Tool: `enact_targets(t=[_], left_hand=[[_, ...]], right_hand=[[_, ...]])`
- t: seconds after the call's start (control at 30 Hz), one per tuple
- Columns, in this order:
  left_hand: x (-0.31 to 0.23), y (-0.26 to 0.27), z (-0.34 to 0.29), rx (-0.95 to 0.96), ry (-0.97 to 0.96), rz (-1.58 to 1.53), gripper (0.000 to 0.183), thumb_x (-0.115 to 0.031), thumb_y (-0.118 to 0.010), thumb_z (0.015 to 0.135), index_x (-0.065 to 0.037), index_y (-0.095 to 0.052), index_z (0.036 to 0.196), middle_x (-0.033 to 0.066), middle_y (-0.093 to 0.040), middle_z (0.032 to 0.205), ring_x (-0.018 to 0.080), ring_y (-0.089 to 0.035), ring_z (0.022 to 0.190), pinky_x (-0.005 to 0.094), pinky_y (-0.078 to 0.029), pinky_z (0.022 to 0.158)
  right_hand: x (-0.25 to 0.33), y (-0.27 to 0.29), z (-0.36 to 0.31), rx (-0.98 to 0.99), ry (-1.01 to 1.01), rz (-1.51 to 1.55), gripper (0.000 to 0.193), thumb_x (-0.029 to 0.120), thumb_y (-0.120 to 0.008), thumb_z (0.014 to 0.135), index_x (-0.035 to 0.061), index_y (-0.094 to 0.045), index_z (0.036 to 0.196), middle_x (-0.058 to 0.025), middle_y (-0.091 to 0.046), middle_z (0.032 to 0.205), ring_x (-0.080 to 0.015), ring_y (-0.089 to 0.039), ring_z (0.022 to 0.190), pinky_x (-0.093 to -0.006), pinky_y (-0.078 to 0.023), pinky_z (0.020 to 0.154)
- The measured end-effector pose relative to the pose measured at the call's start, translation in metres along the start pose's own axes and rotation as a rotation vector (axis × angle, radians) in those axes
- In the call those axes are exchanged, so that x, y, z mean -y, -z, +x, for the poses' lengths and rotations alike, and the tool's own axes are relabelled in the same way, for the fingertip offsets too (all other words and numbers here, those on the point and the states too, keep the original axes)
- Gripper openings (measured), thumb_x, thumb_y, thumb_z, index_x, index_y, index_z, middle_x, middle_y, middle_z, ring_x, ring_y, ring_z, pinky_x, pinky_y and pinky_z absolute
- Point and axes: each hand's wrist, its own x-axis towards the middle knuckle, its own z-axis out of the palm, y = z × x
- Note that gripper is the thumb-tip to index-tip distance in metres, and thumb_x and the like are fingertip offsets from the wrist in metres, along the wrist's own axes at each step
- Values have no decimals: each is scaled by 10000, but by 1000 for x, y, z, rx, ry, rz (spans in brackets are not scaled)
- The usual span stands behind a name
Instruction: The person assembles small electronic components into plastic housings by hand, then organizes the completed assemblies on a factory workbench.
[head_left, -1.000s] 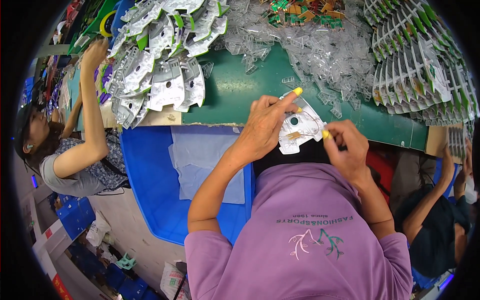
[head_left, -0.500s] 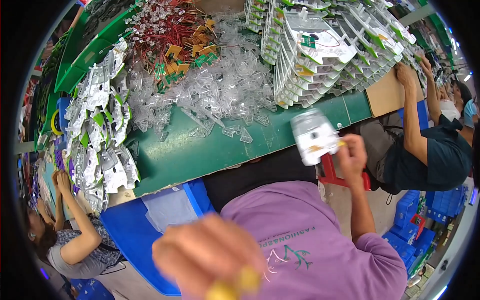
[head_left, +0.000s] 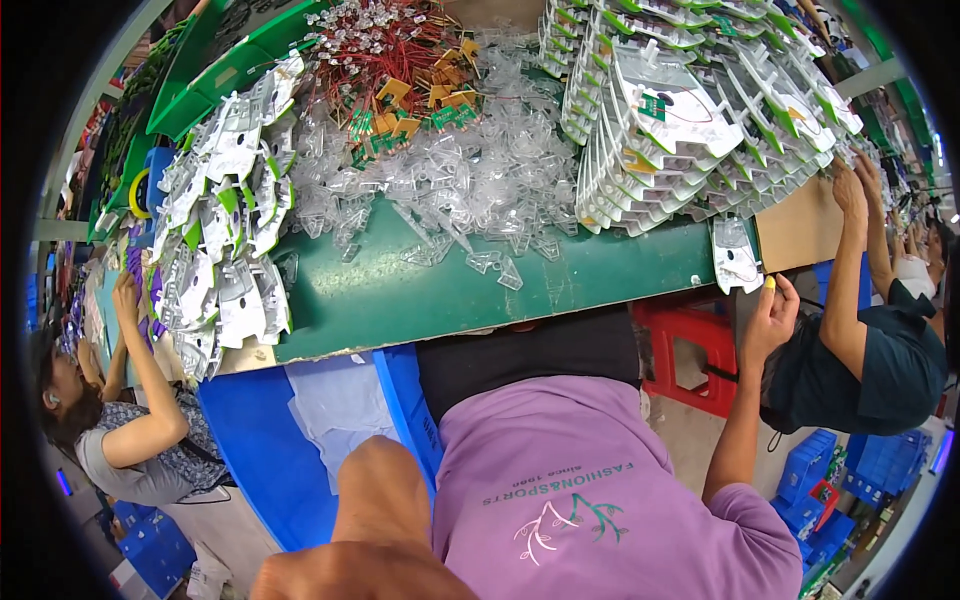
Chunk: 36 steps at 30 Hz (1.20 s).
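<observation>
A: Entry, head view. Right hand (head_left: 772, 318) is raised at the right edge of the green bench (head_left: 420, 295). Grip state: fingers curled, thumb and fingertips closed on the lower edge of a white blister pack (head_left: 737, 255). A yellow cot shows on one fingertip.

B: Where does the pack sit?

A: At the bench's front right edge, half on the green surface, its bottom overhanging toward the hand. It lies just below the big fanned stack of packs (head_left: 690, 110) and beside a brown cardboard sheet (head_left: 800, 225).

B: Left hand?

A: Left hand (head_left: 350, 575) is very close to the lens at the bottom edge, forearm rising from it. Only the back of it shows; I cannot tell how far the grip is open or whether it has anything. It touches no bench item and hangs over the blue bin (head_left: 260, 450), in front of the purple shirt (head_left: 590, 490).

B: Rest of the bench?

A: Centre: a heap of clear plastic shells (head_left: 450, 190). Behind it, a tangle of red-wired parts with yellow and green tabs (head_left: 395, 70). Left: a second pile of white-and-green packs (head_left: 225, 230).

B: Other people?

A: One person at left (head_left: 130, 440), arm raised to the left pile. Another at right in a dark shirt (head_left: 870, 350), a hand up at the fanned stack's edge. A red stool (head_left: 690, 355) stands under the bench.
</observation>
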Motion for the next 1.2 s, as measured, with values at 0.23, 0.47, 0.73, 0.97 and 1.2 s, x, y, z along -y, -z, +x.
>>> enact_targets(t=[0.23,0.47,0.73,0.97,1.2], left_hand=[[-17,-33,10,-610,151,238,214,55,-661,843,-94,-672,691,-25,-640,887,113,-607,844,214,-545,683],[-36,5,-30,27,-105,122,106,-54,-711,864,-150,-698,907,0,-584,1062,149,-585,975,305,-550,752],[-43,27,-53,-53,-227,66,121,-162,-708,899,-175,-675,1015,111,-577,1128,273,-568,1013,407,-493,880],[-36,67,-49,64,-182,90,115,-118,-540,975,-61,-640,976,101,-590,962,238,-570,859,338,-475,755],[-21,102,-89,-313,63,111,182,-15,-537,971,15,-567,1148,122,-584,1097,175,-590,1013,309,-462,896]], right_hand=[[179,-82,-84,693,524,134,287,1,-727,761,33,-694,1044,-135,-689,961,-248,-688,800,-313,-547,686],[243,-235,-81,515,600,59,355,8,-581,866,-8,-579,1220,-206,-570,1261,-394,-643,981,-438,-542,798],[228,-304,-32,416,581,-317,314,19,-483,870,-20,-585,1164,-231,-567,1262,-442,-642,954,-508,-541,760],[216,-299,-28,434,525,-241,159,139,-595,874,34,-701,928,-182,-660,902,-375,-642,831,-457,-499,754],[301,-223,-52,376,585,67,249,-51,-589,847,-33,-685,1076,-146,-688,1021,-261,-662,919,-354,-509,861]])
